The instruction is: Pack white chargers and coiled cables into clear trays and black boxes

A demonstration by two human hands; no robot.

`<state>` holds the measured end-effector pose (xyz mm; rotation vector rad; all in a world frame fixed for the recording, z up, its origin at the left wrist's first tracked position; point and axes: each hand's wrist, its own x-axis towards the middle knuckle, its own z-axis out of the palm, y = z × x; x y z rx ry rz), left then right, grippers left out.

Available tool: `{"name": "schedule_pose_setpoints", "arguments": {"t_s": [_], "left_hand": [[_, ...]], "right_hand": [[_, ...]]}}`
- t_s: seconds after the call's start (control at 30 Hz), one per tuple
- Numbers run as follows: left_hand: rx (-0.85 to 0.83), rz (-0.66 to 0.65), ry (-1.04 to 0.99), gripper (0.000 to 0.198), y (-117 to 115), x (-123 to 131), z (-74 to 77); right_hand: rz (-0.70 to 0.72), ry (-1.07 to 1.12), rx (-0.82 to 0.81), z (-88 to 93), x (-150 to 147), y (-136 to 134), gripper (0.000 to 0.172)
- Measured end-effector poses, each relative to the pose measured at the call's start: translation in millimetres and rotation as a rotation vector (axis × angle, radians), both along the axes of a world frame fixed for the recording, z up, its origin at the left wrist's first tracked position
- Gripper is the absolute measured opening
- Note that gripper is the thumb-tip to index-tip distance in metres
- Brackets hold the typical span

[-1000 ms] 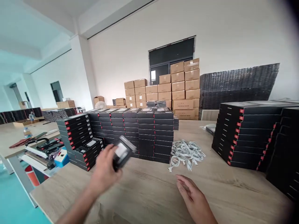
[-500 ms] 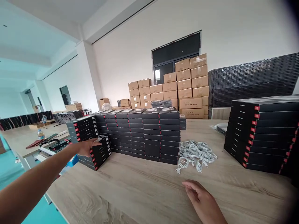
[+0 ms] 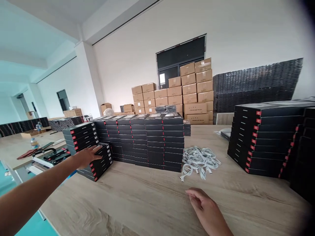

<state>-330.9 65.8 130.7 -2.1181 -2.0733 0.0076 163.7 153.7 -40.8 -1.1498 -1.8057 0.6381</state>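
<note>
Left of the tangled white cable pile (image 3: 200, 160), your left hand (image 3: 86, 158) spreads its fingers over a low stack of flat black boxes (image 3: 102, 164), its palm hidden. Nearer you than the pile, your empty right hand (image 3: 204, 206) curls loosely over the wood-grained desk (image 3: 147, 198).

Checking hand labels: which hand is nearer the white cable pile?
Right. The right hand is on the near side of the white cable pile, apart from it; the left hand is far left, at the short black box stack.
</note>
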Motion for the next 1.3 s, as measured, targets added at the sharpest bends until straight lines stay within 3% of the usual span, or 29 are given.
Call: {"name": "schedule_pose_setpoints", "arguments": {"t_s": [0.1, 0.17, 0.23, 0.3, 0.4, 0.47, 0.57, 0.7, 0.8, 0.9, 0.97, 1.03, 1.17, 1.23, 1.3], "left_hand": [[-0.002, -0.125, -0.033, 0.079, 6.7, 56.2, -14.7], [0.022, -0.293, -0.218, 0.07, 16.7, 113.5, -34.3], [0.02, -0.428, -0.438, 0.052, 26.3, 179.2, -60.5], [0.056, -0.45, -0.61, 0.04, 31.3, 243.1, -90.1], [0.162, -0.49, -0.75, 0.038, 30.4, 311.4, -131.6], [0.152, -0.539, -0.794, 0.04, 28.8, 330.0, -152.0], [0.124, -0.559, -0.895, 0.036, 28.1, 329.0, -167.4], [0.071, -0.562, -1.026, 0.03, 26.3, 324.8, -165.8], [0.037, -0.572, -1.121, 0.025, 23.6, 334.0, -158.7], [-0.038, -0.545, -1.24, 0.019, 20.0, 344.1, -154.0], [-0.162, -0.502, -1.366, 0.016, 17.3, 349.1, -153.1], [-0.358, -0.442, -1.558, 0.02, 14.7, 353.9, -153.2], [-0.67, -0.257, -2.176, 0.059, 12.7, 359.8, -151.4], [-0.628, -0.137, -2.411, 0.06, 16.3, 355.3, -147.9], [-0.432, 0.007, -2.492, 0.049, 23.5, 343.6, -143.3]], "right_hand": [[0.024, 0.051, 0.013, 2.0, -2.1, -5.7, 0.025], [0.048, 0.075, 0.059, 3.4, -4.7, -12.5, 0.025], [0.001, 0.033, 0.077, 3.3, -8.3, -18.8, 0.028], [-0.042, -0.018, 0.089, 1.3, -10.4, -23.7, 0.032], [-0.069, -0.074, 0.115, 1.2, 0.8, -33.6, 0.037], [-0.087, -0.108, 0.148, 9.3, 26.9, -44.7, 0.037], [-0.208, -0.279, 0.259, 38.9, 101.2, -65.2, 0.04], [-0.771, -0.699, 0.416, 92.3, 231.3, -91.4, 0.038], [-1.113, -0.99, 0.361, 116.7, 306.4, -110.7, 0.047], [-1.071, -1.184, 0.353, 124.7, 337.6, -124.0, 0.035], [-0.937, -1.234, 0.499, 125.4, 326.7, -125.2, 0.026], [-0.796, -1.202, 0.661, 122.9, 286.1, -122.5, 0.023], [-0.447, -0.951, 0.777, 105.9, 138.0, -118.9, 0.035], [-0.175, -0.797, 0.753, 95.9, 62.6, -114.7, 0.038], [0.082, -0.65, 0.576, 88.3, 9.4, -104.5, 0.048]]}}
